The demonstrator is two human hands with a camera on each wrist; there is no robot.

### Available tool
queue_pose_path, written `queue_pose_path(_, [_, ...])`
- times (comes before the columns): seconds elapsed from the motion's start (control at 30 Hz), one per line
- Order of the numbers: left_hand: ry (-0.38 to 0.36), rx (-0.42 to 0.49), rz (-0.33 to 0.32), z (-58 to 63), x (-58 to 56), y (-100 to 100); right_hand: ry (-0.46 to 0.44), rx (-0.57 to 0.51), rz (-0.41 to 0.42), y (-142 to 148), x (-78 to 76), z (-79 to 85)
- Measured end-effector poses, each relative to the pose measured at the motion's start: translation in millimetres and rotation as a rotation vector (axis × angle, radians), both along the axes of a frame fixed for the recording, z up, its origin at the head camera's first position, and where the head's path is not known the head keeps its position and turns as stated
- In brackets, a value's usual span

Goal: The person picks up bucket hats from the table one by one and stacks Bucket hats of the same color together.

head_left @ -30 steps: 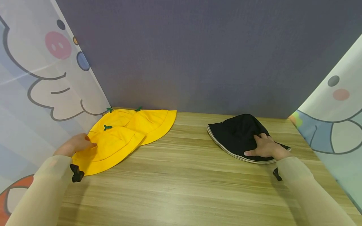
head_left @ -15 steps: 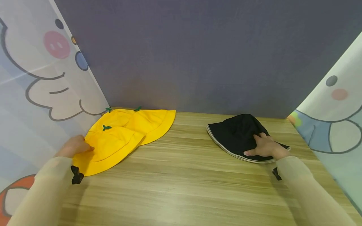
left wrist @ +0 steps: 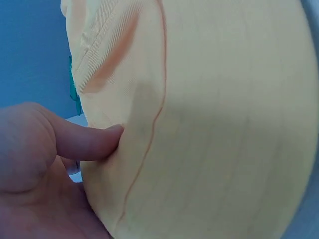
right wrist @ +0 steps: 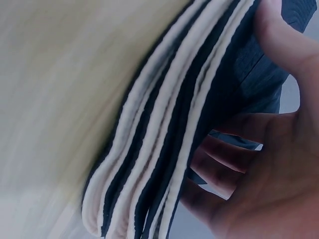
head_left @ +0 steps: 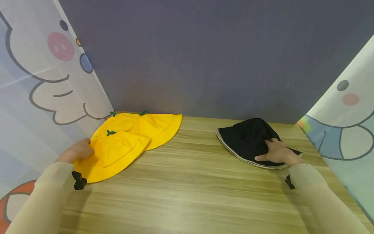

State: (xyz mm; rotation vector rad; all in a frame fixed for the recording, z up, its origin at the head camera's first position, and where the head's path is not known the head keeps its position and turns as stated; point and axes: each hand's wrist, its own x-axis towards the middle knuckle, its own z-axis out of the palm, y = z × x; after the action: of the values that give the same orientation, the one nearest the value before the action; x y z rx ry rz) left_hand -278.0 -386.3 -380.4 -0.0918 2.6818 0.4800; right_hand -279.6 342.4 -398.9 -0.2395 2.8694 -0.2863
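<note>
Three yellow bucket hats with green sprouts on top lie overlapped at the left. My left hand pinches the nearest one at its left side; in the left wrist view the thumb presses the cloth and the other fingers are mostly hidden behind it. On the right lies a black bucket-hat stack, folded flat with cream-trimmed brims. Several brim layers show in the right wrist view. My right hand grips the stack's right part, thumb over the near brim, fingers on the far side.
The hats lie on a wood-grain table. A dark grey panel rises behind them. Cartoon-printed side panels stand at the left and right, close to the hands.
The black hats and my right hand have shifted slightly to the right. My left thumb has drawn back a little over the yellow cloth; the yellow hats stay in place.
</note>
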Motion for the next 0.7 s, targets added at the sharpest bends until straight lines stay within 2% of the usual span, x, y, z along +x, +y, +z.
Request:
queue_pose_path(0.13, [-0.004,0.043,0.014,1.8,0.1,1,-0.002,-0.008,-0.006,6,0.3,0.0])
queue_pose_path(0.37, [0.054,0.064,-0.007,4.8,-0.9,4,0.001,-0.004,-0.013,14,0.3,1.0])
queue_pose_path(0.47, [0.050,0.078,-0.006,5.2,-1.2,5,0.006,0.012,-0.013,13,0.3,2.3])
queue_pose_path(0.7, [0.093,0.106,-0.015,6.5,0.4,12,0.008,0.081,-0.035,0,4.5,10.3])
